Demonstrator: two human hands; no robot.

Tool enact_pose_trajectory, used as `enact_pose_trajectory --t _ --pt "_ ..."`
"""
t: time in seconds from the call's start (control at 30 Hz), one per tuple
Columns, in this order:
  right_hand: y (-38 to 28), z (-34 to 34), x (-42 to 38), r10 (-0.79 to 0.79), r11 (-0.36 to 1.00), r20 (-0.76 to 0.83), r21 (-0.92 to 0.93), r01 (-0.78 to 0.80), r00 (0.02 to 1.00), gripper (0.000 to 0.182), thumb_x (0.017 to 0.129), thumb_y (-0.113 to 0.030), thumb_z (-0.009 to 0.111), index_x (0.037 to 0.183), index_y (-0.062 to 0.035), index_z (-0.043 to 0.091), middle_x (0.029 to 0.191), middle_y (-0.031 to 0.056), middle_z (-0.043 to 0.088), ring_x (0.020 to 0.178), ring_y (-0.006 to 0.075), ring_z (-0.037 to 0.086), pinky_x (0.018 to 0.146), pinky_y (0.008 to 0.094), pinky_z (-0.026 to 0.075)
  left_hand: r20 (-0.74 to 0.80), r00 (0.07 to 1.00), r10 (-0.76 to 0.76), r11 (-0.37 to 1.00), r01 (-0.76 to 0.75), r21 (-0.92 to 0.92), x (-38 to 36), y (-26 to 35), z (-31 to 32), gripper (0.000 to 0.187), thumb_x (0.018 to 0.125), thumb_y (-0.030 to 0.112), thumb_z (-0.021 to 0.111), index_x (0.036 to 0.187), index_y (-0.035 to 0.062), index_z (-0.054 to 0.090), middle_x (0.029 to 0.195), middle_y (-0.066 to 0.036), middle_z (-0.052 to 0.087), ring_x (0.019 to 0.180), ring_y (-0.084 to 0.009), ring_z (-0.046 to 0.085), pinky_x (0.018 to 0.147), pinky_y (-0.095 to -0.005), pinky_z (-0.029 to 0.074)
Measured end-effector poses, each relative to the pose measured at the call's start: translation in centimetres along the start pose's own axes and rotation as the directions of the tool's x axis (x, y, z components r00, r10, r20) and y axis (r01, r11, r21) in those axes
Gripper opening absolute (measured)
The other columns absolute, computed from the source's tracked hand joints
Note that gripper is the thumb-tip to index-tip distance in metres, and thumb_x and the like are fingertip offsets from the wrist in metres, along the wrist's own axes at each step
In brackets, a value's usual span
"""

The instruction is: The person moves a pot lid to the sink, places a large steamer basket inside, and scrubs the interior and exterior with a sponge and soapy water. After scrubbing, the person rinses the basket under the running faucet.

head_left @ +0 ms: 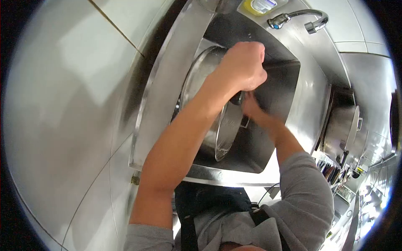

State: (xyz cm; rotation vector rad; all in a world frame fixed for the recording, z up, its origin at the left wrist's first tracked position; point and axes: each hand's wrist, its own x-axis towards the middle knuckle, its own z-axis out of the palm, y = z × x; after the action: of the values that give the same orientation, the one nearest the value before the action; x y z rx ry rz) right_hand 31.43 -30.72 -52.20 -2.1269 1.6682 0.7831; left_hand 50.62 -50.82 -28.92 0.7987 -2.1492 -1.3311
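Observation:
A large, shiny metal pot (229, 125) lies tilted in the steel sink (268, 144), with a small side handle (245, 122) on its right. Above it, my left hand (247, 65) is closed in a fist, its fingers curled away from view. Whatever it may hold is hidden. Lower down, beside the pot, my right hand (250, 104) is blurred and partly covered by my left wrist. Between the two hands a small dark object (237, 98) shows, too little of it to name.
A chrome faucet (299, 19) curves over the sink's far right corner. Next to it stands a bottle of yellow liquid (258, 6). A white tiled wall (71, 104) runs along the left. Another big pot (341, 127) is to the right, with utensils nearby.

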Motion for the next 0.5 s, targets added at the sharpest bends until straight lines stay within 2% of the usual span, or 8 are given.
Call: enact_pose_trajectory --t 0.03,0.17,0.2,0.27,0.3,0.37,0.43,0.5 --pt "-0.5 1.1 0.1 -0.008 0.997 0.007 -0.075 0.009 1.000 0.046 0.088 -0.024 0.041 0.130 -0.0055 0.050 0.141 0.0108 0.041 0.136 0.0323 0.028 0.110 0.0547 0.021 -0.003 1.000 0.011 1.000 -0.011 0.009 0.2 0.1 -0.4 0.017 0.067 0.002 0.060 0.084 0.0003 0.060 0.074 -0.015 0.062 0.072 -0.0321 0.062 0.067 -0.0388 0.049" --pt "6.7 -2.9 5.9 0.015 0.977 -0.226 0.212 0.034 0.974 0.047 0.088 -0.023 0.041 0.132 -0.0064 0.047 0.143 0.0104 0.038 0.137 0.0311 0.027 0.111 0.0540 0.021 -0.029 0.999 0.029 1.000 -0.029 -0.002 0.1 -0.2 0.2 0.016 0.067 0.002 0.059 0.083 0.0009 0.060 0.073 -0.015 0.062 0.072 -0.0327 0.062 0.067 -0.0393 0.049" --pt "6.0 -2.8 6.3 0.028 0.981 -0.239 0.194 0.019 0.971 0.047 0.088 -0.022 0.041 0.133 -0.0066 0.046 0.144 0.0103 0.037 0.137 0.0308 0.027 0.111 0.0538 0.021 -0.025 1.000 0.015 1.000 -0.015 -0.009 -0.1 -0.1 0.2 0.016 0.067 0.002 0.059 0.082 0.0010 0.060 0.073 -0.016 0.062 0.072 -0.0328 0.062 0.067 -0.0393 0.049" --pt "2.3 0.0 4.6 0.050 0.998 -0.151 -0.038 -0.056 0.987 0.048 0.088 -0.022 0.041 0.134 -0.0070 0.045 0.145 0.0100 0.036 0.137 0.0303 0.026 0.111 0.0534 0.021 -0.026 0.999 0.021 1.000 -0.022 -0.010 -0.2 0.0 0.2 0.015 0.067 0.003 0.059 0.082 0.0010 0.060 0.073 -0.016 0.061 0.072 -0.0330 0.062 0.067 -0.0390 0.049" --pt "0.3 1.6 3.3 0.025 0.993 -0.086 -0.109 -0.034 0.996 0.049 0.088 -0.022 0.041 0.135 -0.0073 0.044 0.145 0.0099 0.035 0.138 0.0300 0.026 0.111 0.0532 0.020 -0.028 0.999 0.031 1.000 -0.031 0.001 -0.1 0.0 0.0 0.014 0.068 0.003 0.058 0.082 0.0009 0.060 0.072 -0.016 0.061 0.072 -0.0331 0.062 0.067 -0.0387 0.049" --pt "1.5 0.4 4.0 0.000 0.999 -0.121 -0.053 -0.007 0.993 0.049 0.089 -0.021 0.041 0.136 -0.0077 0.043 0.146 0.0097 0.033 0.138 0.0294 0.025 0.111 0.0528 0.020 -0.015 0.999 0.050 0.999 -0.049 0.021 0.4 0.1 -1.1 0.014 0.069 0.002 0.058 0.082 0.0009 0.060 0.073 -0.016 0.061 0.072 -0.0331 0.062 0.066 -0.0386 0.048" --pt "4.6 -2.1 5.1 0.055 0.998 -0.200 0.016 -0.052 0.978 0.050 0.089 -0.021 0.041 0.137 -0.0082 0.041 0.148 0.0095 0.032 0.139 0.0288 0.025 0.111 0.0524 0.020 0.028 0.998 0.049 0.999 -0.049 0.002 0.0 -0.3 -0.2 0.011 0.073 0.001 0.054 0.083 0.0013 0.059 0.075 -0.016 0.062 0.072 -0.0305 0.061 0.065 -0.0373 0.047" --pt "4.3 -1.8 4.8 0.176 0.979 -0.278 -0.054 -0.198 0.944 0.051 0.089 -0.020 0.041 0.138 -0.0086 0.040 0.149 0.0092 0.030 0.139 0.0283 0.024 0.111 0.0521 0.020 0.062 0.995 0.074 0.997 -0.074 0.002 -0.1 -0.8 -0.1 0.010 0.075 0.001 0.053 0.084 0.0014 0.059 0.076 -0.016 0.062 0.071 -0.0293 0.061 0.065 -0.0365 0.047"
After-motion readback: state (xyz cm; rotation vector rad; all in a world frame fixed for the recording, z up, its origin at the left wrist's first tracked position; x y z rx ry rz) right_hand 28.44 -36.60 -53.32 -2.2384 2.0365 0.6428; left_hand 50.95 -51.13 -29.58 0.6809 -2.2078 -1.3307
